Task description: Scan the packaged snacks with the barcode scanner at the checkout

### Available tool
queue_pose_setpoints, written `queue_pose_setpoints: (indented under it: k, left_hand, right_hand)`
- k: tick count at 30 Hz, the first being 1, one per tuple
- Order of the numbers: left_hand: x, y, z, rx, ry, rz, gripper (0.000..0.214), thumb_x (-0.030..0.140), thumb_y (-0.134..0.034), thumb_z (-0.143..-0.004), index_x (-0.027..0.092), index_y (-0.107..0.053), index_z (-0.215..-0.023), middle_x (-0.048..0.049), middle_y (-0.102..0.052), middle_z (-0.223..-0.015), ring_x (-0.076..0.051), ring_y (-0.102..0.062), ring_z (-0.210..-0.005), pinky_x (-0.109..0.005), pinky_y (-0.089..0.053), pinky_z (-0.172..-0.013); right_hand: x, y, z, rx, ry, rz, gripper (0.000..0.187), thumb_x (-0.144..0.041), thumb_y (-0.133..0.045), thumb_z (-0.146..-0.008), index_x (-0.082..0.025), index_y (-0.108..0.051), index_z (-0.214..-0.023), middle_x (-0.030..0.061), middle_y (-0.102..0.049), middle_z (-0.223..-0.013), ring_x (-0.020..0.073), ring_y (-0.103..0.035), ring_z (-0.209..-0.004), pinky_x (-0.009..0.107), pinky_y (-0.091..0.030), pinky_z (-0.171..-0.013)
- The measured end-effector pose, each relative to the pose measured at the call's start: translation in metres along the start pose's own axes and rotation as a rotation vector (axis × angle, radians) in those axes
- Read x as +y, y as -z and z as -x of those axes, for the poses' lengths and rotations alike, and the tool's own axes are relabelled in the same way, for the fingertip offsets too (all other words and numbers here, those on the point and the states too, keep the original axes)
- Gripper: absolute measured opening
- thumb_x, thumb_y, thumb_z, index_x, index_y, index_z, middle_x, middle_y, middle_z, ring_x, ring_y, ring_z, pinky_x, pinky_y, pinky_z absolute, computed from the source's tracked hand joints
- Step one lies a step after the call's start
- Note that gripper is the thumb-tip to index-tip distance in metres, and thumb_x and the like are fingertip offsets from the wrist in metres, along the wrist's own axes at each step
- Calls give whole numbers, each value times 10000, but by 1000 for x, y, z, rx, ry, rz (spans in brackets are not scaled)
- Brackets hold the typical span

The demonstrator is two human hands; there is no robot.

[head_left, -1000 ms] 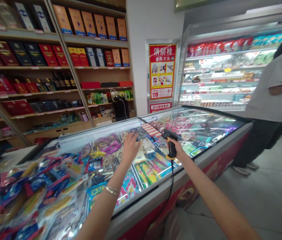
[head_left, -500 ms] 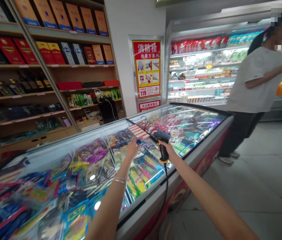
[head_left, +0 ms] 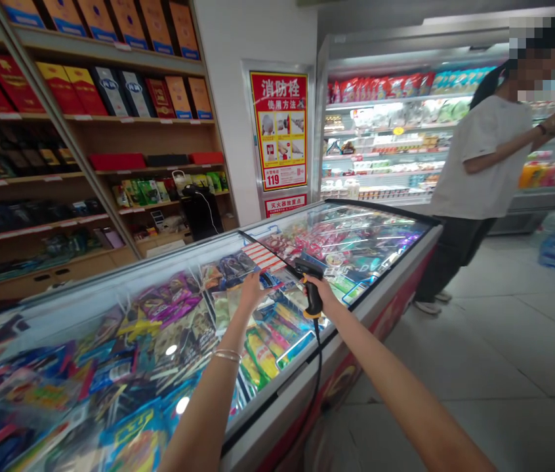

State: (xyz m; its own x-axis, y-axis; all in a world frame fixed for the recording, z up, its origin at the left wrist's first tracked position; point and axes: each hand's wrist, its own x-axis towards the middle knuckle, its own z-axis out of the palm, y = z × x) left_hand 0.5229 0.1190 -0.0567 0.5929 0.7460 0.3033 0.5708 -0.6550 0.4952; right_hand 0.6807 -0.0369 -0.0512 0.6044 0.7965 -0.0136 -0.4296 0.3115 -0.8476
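My right hand point(head_left: 317, 288) is shut around the black and orange grip of a corded handheld barcode scanner point(head_left: 311, 295), its head pointing forward over the chest freezer point(head_left: 336, 341). A black coiled-free cable point(head_left: 315, 380) hangs from the scanner's base down the freezer's front. My left hand point(head_left: 252, 292) reaches over the freezer, fingers resting on or just above foil snack packets point(head_left: 226, 272). It holds nothing that I can see. Brightly wrapped frozen treats fill the freezer beneath both hands.
A person in a white T-shirt point(head_left: 479, 164) stands beyond the freezer's far right end, one arm raised. Behind are a lit refrigerated display case point(head_left: 386, 131), wooden shelves of boxed goods point(head_left: 110, 118) and a red fire-hydrant notice point(head_left: 278, 131). Tiled floor point(head_left: 479, 354) lies to the right.
My view has shifted, so the freezer and shelves sit further left and down. Both hands have moved little, and the scanner stays in my right hand. The person's raised arm has lifted higher.
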Motion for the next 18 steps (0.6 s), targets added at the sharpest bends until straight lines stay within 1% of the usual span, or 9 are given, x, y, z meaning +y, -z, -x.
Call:
queue_pose_setpoints:
  k: [3, 5, 8, 10, 13, 15, 16, 18]
  left_hand:
    - [5, 5, 0, 5, 39, 128, 630, 250, -757, -679, 155, -544, -1264, -149, -576, -1221, -215, -638, -943, -325, -482, -867]
    - [9, 11, 0, 26, 66, 202, 599, 203, -778, -637, 150, -592, -1204, -134, -616, -1164, -214, -647, -910, -334, -490, -861]
    - [7, 30, 7, 67, 82, 266, 553, 217, -778, -637, 164, -622, -1165, -84, -678, -1025, -208, -658, -867, -340, -507, -838]
    - [-3, 51, 17, 100, 85, 334, 533, 257, -769, -652, 182, -627, -1161, -48, -696, -913, -188, -663, -780, -323, -524, -773]
    - [-31, 94, 47, 183, 97, 406, 532, 306, -757, -654, 186, -634, -1158, -7, -678, -754, -167, -646, -662, -296, -524, -683]
    - [-53, 125, 74, 250, 111, 368, 536, 324, -737, -662, 191, -628, -1170, 14, -653, -696, -161, -631, -631, -284, -515, -656]
    - [-64, 140, 89, 288, 122, 341, 542, 327, -729, -664, 195, -623, -1179, 20, -647, -690, -159, -628, -630, -280, -511, -652]
    - [-83, 166, 118, 376, 148, 307, 560, 327, -718, -663, 205, -608, -1198, 19, -657, -730, -155, -631, -649, -274, -512, -661]
  right_hand:
    - [1, 0, 0, -15, 13, -2, 294, -326, -795, -561, -166, -604, -716, 9, -654, -653, 107, -543, -421, 234, -436, -391]
    - [1, 1, 1, -26, 25, -2, 288, -326, -794, -572, -166, -605, -720, 12, -657, -668, 103, -544, -430, 232, -438, -396]
    - [2, 3, 2, -28, 42, -8, 277, -310, -794, -587, -172, -604, -734, 9, -658, -677, 100, -540, -441, 229, -445, -405]
    - [1, 3, 3, -12, 44, -10, 269, -302, -791, -593, -174, -606, -739, 10, -658, -687, 96, -533, -442, 228, -447, -405]
    - [-1, -6, 8, -6, 35, 10, 256, -291, -782, -601, -168, -611, -747, 18, -653, -693, 92, -525, -437, 223, -438, -390]
    - [-1, -23, 14, -51, 19, 29, 240, -291, -771, -619, -165, -612, -746, 11, -630, -651, 96, -525, -437, 216, -425, -383]
    - [0, -35, 18, -89, 6, 32, 230, -294, -765, -630, -166, -610, -743, 3, -614, -623, 97, -524, -436, 215, -420, -382]
    - [5, -66, 27, -178, -29, 22, 218, -293, -758, -644, -172, -606, -743, -9, -590, -588, 99, -522, -435, 215, -418, -391]
